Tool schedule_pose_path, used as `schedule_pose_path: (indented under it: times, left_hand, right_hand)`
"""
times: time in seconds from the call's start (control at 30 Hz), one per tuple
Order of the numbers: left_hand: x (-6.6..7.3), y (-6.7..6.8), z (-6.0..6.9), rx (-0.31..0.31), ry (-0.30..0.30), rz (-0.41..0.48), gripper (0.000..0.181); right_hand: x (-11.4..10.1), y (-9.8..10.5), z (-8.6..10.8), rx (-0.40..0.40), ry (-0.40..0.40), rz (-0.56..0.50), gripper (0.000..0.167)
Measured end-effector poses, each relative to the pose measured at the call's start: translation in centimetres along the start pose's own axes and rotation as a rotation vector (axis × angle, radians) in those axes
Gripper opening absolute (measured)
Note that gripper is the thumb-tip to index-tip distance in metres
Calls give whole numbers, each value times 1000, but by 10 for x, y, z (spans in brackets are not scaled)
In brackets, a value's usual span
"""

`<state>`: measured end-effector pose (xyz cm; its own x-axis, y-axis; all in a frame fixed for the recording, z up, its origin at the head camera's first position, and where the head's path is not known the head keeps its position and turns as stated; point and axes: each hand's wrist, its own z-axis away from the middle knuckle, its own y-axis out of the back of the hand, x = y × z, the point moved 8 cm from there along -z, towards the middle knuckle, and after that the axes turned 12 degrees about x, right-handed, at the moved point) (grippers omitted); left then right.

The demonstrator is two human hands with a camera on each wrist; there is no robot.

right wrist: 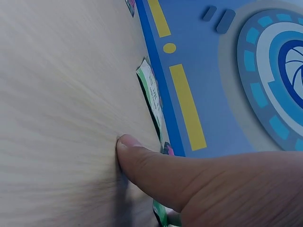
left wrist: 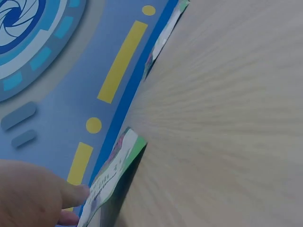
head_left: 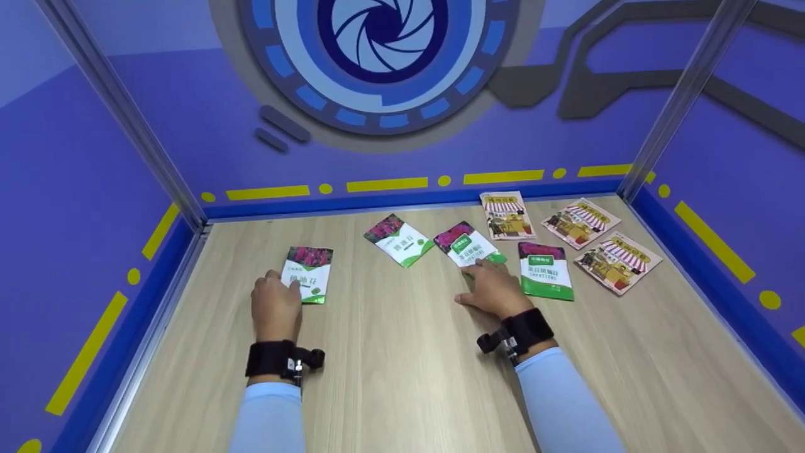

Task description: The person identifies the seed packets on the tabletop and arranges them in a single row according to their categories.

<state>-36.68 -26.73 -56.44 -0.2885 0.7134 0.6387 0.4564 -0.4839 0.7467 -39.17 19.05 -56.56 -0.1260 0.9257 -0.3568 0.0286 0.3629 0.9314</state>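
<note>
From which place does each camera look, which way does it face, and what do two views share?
Head: on the person's head, facing forward and down at the wood-grain table; left hand, right hand and light-blue sleeves show.
Left wrist: on that wrist, facing low across the table towards the back wall; left thumb and part of a finger show, at a tilted flower packet.
Right wrist: on that wrist, facing the same wall; mainly the right thumb shows.
Both wrist views share the middle flower packet.
</note>
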Motion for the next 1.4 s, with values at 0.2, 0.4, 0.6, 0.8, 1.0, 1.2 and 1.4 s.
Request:
schedule_pose_path:
  times: [0.2,0.4,0.6,0.8,1.0,1.2,1.4]
  left_hand:
    - [17,-6,9,9,-54,-72,69]
    - [35,-22,20,-103,-193,-127,55]
    - [34,-27,23,-177,-206,-204,44]
    - [24,-18,18,-148,-187,-232,42]
    - [10,-10,12,-172,-140,-248,43]
    - [-1,0,7,-142,-125,-202,43]
    - [-4,2,7,-138,-142,-195,43]
  right_hand:
    - [2,1,0,-4,-3,-1,77]
    - [3,3,0,15,11,1,75]
    - [4,3,0,16,12,-5,75]
    - [4,2,0,9,5,-18,75]
    - [3,2,0,11,6,-15,75]
    - [2,2,1,11,4,-22,74]
    - [0,2,2,16,9,-26,73]
